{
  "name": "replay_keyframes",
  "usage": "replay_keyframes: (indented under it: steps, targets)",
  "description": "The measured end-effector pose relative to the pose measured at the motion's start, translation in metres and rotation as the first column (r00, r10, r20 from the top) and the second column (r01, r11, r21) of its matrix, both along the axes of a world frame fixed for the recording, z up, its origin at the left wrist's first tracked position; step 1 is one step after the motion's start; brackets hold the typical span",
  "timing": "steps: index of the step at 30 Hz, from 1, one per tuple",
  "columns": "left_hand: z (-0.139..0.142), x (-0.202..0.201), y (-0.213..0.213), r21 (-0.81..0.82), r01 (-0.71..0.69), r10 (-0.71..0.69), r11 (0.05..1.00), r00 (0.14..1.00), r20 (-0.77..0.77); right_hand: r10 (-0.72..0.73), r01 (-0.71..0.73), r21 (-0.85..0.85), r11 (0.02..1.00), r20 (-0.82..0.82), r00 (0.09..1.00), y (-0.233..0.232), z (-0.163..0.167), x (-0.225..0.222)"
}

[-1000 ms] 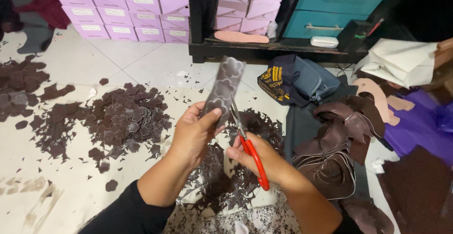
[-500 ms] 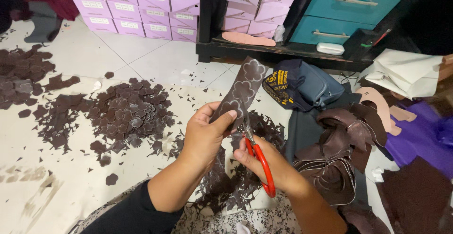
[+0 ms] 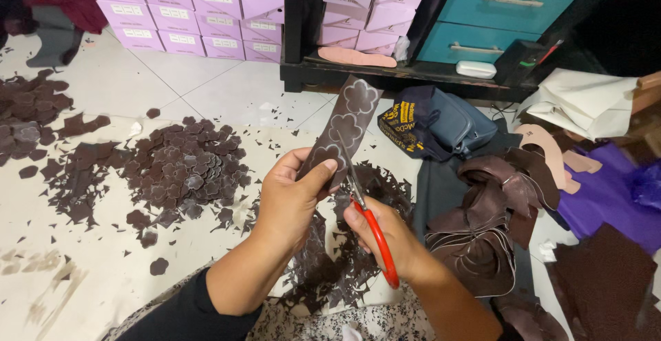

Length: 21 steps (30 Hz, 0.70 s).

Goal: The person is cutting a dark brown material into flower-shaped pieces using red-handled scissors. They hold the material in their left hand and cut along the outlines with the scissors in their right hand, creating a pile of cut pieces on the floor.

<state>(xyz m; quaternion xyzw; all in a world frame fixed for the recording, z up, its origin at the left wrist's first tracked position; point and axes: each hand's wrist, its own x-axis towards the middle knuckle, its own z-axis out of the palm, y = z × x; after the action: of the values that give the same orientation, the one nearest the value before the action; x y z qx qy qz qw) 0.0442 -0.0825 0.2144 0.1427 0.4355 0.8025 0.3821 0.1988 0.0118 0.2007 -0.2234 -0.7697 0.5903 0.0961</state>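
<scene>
A dark brown strip (image 3: 344,131) marked with flower outlines, three of them countable, is held up near the centre of the view, slanting toward one o'clock. Its lower end is pinched by the left hand (image 3: 289,200), whose fingers (image 3: 320,172) are clamped on it with the thumb pressed on the front. At four o'clock from that grip, red-handled scissors (image 3: 368,220) are held by the right hand (image 3: 389,238), fingers closed around the handles, the blades touching the strip's right edge. Beneath both hands, dark offcuts (image 3: 330,265) are scattered over the white floor (image 3: 82,258). At nine o'clock a heap of cut flower pieces (image 3: 182,169) is piled, too many to count, with a second heap (image 3: 27,110) at the left edge. At three o'clock curled brown strips (image 3: 482,238) are stacked, just beside purple sheet (image 3: 613,200). At one o'clock a dark blue bag (image 3: 434,128) lies before a black shelf (image 3: 413,72) carrying one pink insole (image 3: 354,57). Lilac boxes (image 3: 186,11) are stacked at eleven o'clock. Bare floor is left open at seven o'clock, while the right side is crowded.
</scene>
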Motion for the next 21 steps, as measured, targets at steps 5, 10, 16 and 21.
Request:
replay_keyframes:
  steps: [5,10,16,21]
  targets:
    - [0.003,0.001,-0.003,0.016,0.006,-0.006,1.0,1.0,-0.021,-0.014,0.013,-0.085,0.996,-0.016,1.0,-0.003,0.002,0.001]
    - [0.006,0.002,-0.005,0.029,0.006,-0.005,1.0,0.999,-0.039,-0.014,0.013,-0.048,0.999,-0.005,1.0,-0.003,0.002,0.003]
    - [0.01,0.001,-0.009,0.024,0.003,-0.002,1.0,0.999,-0.05,0.041,-0.039,0.021,0.999,-0.116,0.992,0.0,-0.003,0.003]
    - [0.01,0.001,-0.007,0.059,0.0,0.006,0.998,0.996,-0.088,0.019,-0.009,0.097,0.995,-0.104,0.994,0.001,-0.01,0.004]
